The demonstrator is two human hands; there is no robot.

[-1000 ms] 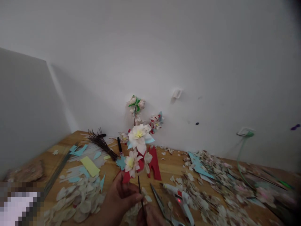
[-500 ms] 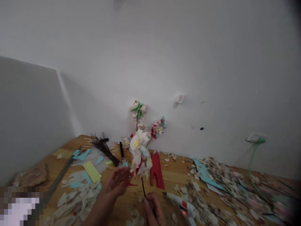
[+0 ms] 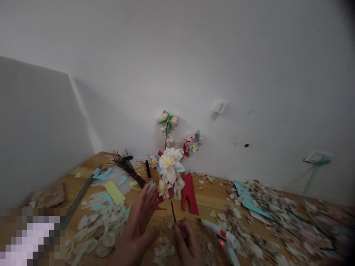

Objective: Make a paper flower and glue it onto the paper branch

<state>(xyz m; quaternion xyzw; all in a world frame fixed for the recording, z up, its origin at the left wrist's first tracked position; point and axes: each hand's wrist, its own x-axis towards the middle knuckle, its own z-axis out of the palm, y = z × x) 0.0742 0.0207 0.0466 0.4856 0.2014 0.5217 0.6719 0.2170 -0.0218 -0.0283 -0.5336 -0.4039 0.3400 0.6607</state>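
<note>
An artificial flower stalk [image 3: 169, 164] stands upright in front of me, with white petals, yellow centres and blue and red paper leaves. Low on its thin dark stem [image 3: 173, 211], my right hand [image 3: 187, 240] pinches it between thumb and fingers. My left hand [image 3: 140, 229] is open just left of the lower blooms, its fingers stretched upward and its thumb apart. Whether its fingertips touch the petals I cannot tell. Behind, a flower with green leaves [image 3: 168, 120] and one with red and blue leaves [image 3: 193, 142] show against the wall.
A glue gun [image 3: 227, 238] with a red light lies right of my right hand. Loose petals [image 3: 102, 231] are heaped on the wooden table [image 3: 212, 197] at both sides. Red paper [image 3: 190, 195], yellow paper [image 3: 115, 193] and a bundle of brown sticks [image 3: 129, 168] lie farther back.
The stalk has turned, so its top bloom faces me more fully. My left hand has spread its thumb away. The view has shifted slightly, moving the scene up and right.
</note>
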